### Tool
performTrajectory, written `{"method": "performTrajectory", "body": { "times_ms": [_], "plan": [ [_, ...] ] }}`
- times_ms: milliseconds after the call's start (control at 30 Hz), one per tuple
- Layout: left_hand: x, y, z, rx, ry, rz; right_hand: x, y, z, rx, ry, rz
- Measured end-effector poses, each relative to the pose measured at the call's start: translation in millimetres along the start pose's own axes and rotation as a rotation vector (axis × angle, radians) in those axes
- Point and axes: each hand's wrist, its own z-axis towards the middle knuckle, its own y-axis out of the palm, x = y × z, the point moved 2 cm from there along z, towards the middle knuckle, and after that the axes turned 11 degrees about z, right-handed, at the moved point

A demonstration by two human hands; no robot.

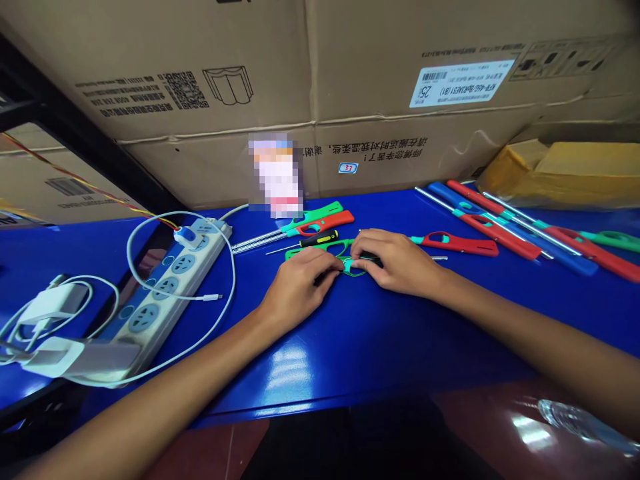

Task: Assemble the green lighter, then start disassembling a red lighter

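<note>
Near the middle of the blue table, my left hand [303, 280] pinches the left side of a small green lighter part [349, 266]. My right hand [393, 260] has its fingers closed on the same part from the right, and a thin metal tube sticks out beyond that hand. Just behind my hands lie a green lighter handle [314, 249] and a black and yellow screwdriver [320, 239]. Farther back are a green lighter [320, 215] and a red one [333, 221]. To the right of my right hand rests a red lighter [463, 244].
A white power strip [173, 287] with cables and chargers [55, 303] is at the left. Several red, blue and green lighters [520, 227] lie at the right. Large cardboard boxes [360, 80] stand behind the table [390, 353]; a clear plastic object [585, 423] is at the lower right.
</note>
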Motion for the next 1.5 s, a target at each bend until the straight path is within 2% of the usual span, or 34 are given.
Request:
{"method": "performTrajectory", "body": {
  "times_ms": [300,600,967,1500],
  "plan": [
    [0.4,2.9,-1.2,0.029,0.015,0.028,2.4,4.9,0.1,0.110,-0.004,0.111],
    [-0.5,-0.1,-1.4,0.034,-0.032,-0.003,3.0,5.8,0.2,0.111,0.014,0.157],
    [0.7,-0.4,-2.0,0.041,0.031,-0.008,4.2,7.3,1.2,0.054,0.009,0.129],
    [0.8,-1.5,-2.8,0.047,0.023,-0.023,4.6,9.2,0.7,0.108,0.045,0.175]
  ]
}}
